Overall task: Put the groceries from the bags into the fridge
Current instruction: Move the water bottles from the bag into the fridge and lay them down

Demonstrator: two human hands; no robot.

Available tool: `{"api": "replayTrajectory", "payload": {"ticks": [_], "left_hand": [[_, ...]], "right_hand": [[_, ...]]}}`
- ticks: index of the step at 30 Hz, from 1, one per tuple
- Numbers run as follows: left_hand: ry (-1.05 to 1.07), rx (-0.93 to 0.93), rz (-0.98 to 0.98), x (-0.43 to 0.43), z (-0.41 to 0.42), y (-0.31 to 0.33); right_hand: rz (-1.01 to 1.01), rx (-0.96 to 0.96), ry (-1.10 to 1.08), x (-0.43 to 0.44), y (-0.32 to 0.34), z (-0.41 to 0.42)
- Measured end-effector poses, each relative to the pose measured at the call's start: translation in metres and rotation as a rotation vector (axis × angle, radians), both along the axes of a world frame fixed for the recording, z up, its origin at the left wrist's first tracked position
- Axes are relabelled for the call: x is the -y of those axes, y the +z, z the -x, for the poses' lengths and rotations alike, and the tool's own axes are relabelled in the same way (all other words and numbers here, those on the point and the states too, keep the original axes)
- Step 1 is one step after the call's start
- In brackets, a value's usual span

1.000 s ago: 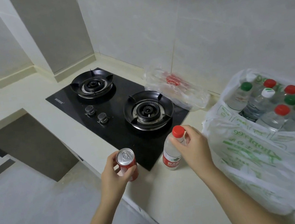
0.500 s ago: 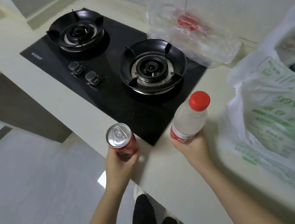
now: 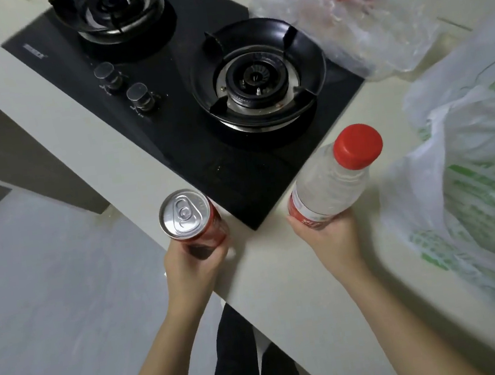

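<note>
Running diagonally from the upper left to the lower right of the frame, a pale counter (image 3: 284, 292) carries a black two-burner hob (image 3: 192, 150) in the upper middle. A white bag (image 3: 474, 190) with green print slumps at the right edge, and crumpled clear wrapping (image 3: 344, 19) lies at the upper right. Right of centre, the right hand (image 3: 330, 239) grips the lower end of a tilted, red-capped water bottle (image 3: 330, 183). Left of centre, the left hand (image 3: 190, 266) curls its fingers round a red can (image 3: 187, 216) at the counter's edge.

Bare counter (image 3: 284, 292) between hob (image 3: 192, 150) and bag (image 3: 474, 190) (open floor (image 3: 50, 289) leftward)
</note>
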State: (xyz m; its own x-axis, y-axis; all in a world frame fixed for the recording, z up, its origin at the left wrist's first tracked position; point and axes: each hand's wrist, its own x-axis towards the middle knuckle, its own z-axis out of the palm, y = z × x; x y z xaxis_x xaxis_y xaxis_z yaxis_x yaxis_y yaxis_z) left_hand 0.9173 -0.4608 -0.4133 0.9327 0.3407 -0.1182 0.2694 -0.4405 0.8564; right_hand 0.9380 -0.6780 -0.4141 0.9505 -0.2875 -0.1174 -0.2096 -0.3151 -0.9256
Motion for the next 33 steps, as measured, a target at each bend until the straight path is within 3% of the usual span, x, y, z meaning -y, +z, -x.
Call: {"api": "replayTrajectory", "payload": {"ticks": [7,15,25,33], "left_hand": [[0.002,0.112,0.176,0.009,0.011,0.057],[0.087,0.336,0.308,-0.013,0.040,0.147],[0.311,0.570,0.203,-0.120,0.131,0.235],[0.674,0.752,0.078,-0.214,0.250,0.281]], "right_hand": [[-0.191,0.065,0.063,-0.002,0.038,0.007],[-0.359,0.226,0.113,-0.046,0.140,0.023],[-0.517,0.271,0.537,-0.175,0.218,0.068],[-0.542,0.298,0.903,-0.309,0.259,0.144]]}}
